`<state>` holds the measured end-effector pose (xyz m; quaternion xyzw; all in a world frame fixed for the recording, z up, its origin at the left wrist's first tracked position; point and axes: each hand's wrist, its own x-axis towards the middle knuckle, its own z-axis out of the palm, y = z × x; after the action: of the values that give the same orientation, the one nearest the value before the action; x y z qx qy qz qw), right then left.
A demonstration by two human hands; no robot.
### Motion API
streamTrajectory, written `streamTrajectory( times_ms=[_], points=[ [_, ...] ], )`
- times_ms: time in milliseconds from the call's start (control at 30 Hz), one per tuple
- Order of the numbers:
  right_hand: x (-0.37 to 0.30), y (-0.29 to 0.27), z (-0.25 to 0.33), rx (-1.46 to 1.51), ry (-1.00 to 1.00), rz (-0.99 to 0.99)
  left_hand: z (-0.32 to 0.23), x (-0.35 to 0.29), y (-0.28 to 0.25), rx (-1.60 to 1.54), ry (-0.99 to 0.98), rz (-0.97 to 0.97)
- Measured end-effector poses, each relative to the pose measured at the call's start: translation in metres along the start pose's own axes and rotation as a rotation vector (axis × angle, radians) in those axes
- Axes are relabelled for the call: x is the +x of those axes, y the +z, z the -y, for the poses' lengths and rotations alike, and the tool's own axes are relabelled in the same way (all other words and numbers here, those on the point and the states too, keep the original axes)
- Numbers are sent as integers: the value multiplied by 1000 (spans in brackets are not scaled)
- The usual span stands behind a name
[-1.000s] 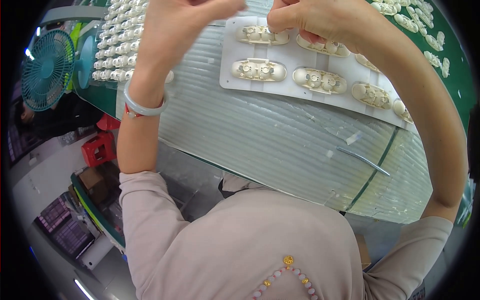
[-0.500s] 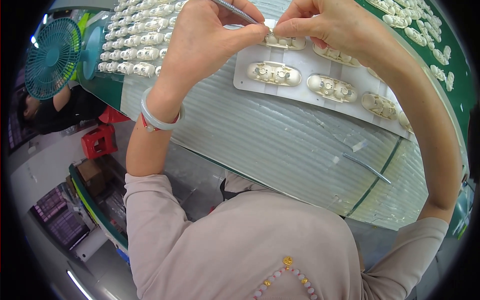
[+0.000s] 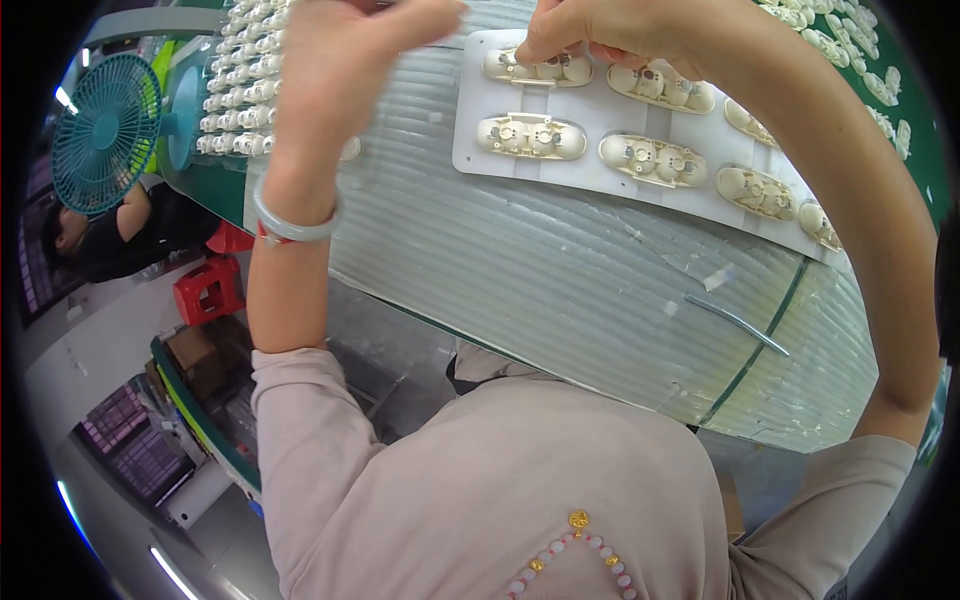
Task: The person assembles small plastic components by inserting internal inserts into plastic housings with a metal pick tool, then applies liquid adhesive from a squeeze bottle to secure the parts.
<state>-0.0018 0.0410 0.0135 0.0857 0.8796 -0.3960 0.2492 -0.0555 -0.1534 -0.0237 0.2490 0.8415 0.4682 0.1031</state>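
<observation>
A white tray [image 3: 480, 160] lies on a ribbed translucent mat [image 3: 520, 280] and carries two rows of cream oval plastic parts [image 3: 530, 137]. My right hand [image 3: 610, 25] reaches over the tray's far row, its fingertips pinched on the far-left cream part [image 3: 535, 68]. My left hand [image 3: 345, 60], with a pale bangle at the wrist, is raised left of the tray. Its fingers point toward the right hand, and their tips run off the top edge, so what they hold is hidden.
A thin metal rod [image 3: 735, 323] lies on the mat at the right. Rows of small cream parts [image 3: 235, 100] cover the green table at the upper left. A teal fan [image 3: 105, 130], a red stool [image 3: 208, 290] and another person [image 3: 110, 235] are at the left.
Half a second ago my left hand held a thin metal tool by the tray's far row; the hand has since risen and the tool is out of view. My right hand stays on the far row.
</observation>
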Motion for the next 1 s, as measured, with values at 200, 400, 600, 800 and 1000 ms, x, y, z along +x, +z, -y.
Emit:
streamTrajectory(
  times_ms=[200, 400, 600, 800, 1000],
  points=[
    [12, -2, -4, -129, -102, 28, -10, -24, -25, -197, -241, -17],
    [40, 16, -27, 79, -155, 42, -28, -69, -24, -257, -301, 29],
    [5, -14, -36, 139, -185, -36, -49, -76, 11, -303, -236, 59],
    [-102, -44, -105, -41, -344, -456, -91, -62, 84, -264, 29, 272],
    [-165, -25, -181, 94, -182, -553, -121, -26, 155, -225, 194, 434]
  ],
)
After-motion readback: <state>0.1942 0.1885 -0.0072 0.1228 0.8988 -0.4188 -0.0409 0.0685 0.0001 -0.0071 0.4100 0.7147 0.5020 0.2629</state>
